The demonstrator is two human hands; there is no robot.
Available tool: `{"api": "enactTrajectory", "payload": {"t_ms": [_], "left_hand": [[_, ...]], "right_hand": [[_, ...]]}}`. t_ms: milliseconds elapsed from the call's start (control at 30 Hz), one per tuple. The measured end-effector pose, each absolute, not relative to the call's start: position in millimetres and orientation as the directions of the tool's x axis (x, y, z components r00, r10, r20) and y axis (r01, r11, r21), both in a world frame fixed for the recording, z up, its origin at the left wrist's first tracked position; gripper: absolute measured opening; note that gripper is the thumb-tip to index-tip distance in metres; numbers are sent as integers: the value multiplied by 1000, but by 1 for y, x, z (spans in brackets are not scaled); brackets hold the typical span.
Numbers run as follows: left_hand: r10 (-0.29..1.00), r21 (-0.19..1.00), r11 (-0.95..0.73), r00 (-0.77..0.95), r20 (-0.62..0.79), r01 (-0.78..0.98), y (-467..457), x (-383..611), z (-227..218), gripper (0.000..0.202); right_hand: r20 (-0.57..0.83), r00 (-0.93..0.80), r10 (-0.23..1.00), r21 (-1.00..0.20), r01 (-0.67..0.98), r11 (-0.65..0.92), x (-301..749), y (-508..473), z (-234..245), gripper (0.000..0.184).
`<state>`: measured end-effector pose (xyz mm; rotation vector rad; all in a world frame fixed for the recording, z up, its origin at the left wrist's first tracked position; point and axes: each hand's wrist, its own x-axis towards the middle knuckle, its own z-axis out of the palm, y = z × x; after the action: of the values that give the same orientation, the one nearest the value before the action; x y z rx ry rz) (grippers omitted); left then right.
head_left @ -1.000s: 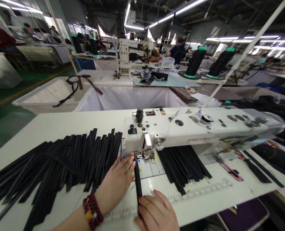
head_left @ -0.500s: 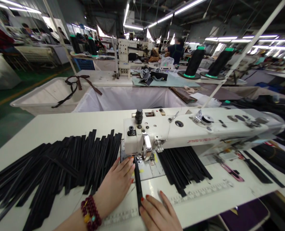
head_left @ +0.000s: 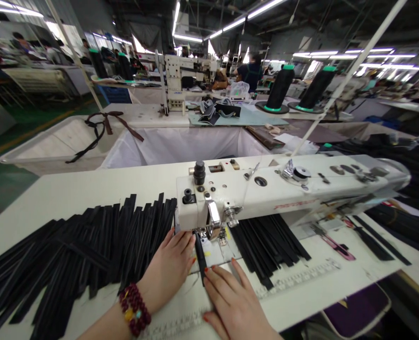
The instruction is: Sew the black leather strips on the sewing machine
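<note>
A narrow black strap (head_left: 199,257) lies under the presser foot of the white sewing machine (head_left: 266,189). My left hand (head_left: 169,269), a beaded bracelet on its wrist, lies flat on the table with its fingertips against the strap's left side near the needle. To the right of the strap's near end rests my right hand (head_left: 230,297), fingers stretched out and tips touching the strap. A big fan of black straps (head_left: 75,250) spreads left of my left hand. A smaller bundle of black straps (head_left: 269,241) lies right of the needle under the machine arm.
A pink-handled cutter (head_left: 333,244) and dark strips lie at the table's right. A printed ruler (head_left: 294,276) runs along the front edge. Behind stand white cloth-lined bins (head_left: 181,141), black thread cones (head_left: 280,89) and another sewing machine (head_left: 184,75), with people at work farther back.
The strap has fed forward under the foot and its visible part is shorter. My right hand has slid forward along it toward the needle. My left hand has hardly moved.
</note>
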<state>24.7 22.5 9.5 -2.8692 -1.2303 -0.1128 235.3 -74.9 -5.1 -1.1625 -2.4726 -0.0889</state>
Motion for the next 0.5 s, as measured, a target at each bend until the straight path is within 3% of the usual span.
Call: {"api": "enactTrajectory", "payload": {"t_ms": [200, 500], "left_hand": [[709, 37, -705, 702, 65, 708, 25, 24, 10, 38], [715, 55, -699, 696, 74, 713, 28, 25, 8, 30]], "right_hand": [[451, -465, 762, -185, 786, 590, 225, -64, -9, 41], [486, -430, 761, -210, 788, 579, 219, -41, -7, 34]]}}
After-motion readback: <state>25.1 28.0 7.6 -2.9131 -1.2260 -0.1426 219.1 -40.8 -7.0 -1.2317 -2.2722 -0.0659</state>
